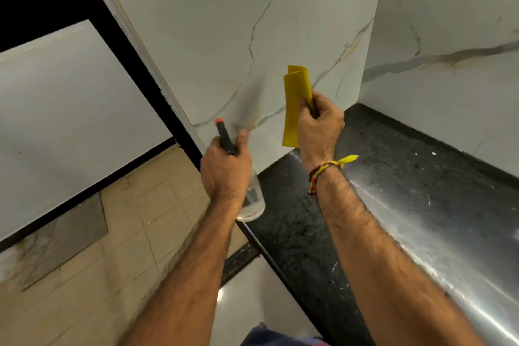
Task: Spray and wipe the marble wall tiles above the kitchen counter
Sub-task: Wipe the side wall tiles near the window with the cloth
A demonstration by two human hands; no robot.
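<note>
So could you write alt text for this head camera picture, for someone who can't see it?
Seen from above, a person's left hand grips a clear spray bottle aimed at a veined marble wall, while the right hand holds a folded yellow cloth upright. A black counter runs below.

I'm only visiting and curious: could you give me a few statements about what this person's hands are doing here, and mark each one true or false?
1. The left hand holds a spray bottle. True.
2. The cloth is blue. False: it is yellow.
3. The right hand holds the cloth. True.
4. The cloth is pressed flat on the counter. False: it is held up in the air near the wall.
5. The bottle's nozzle tip is red. True.
</note>
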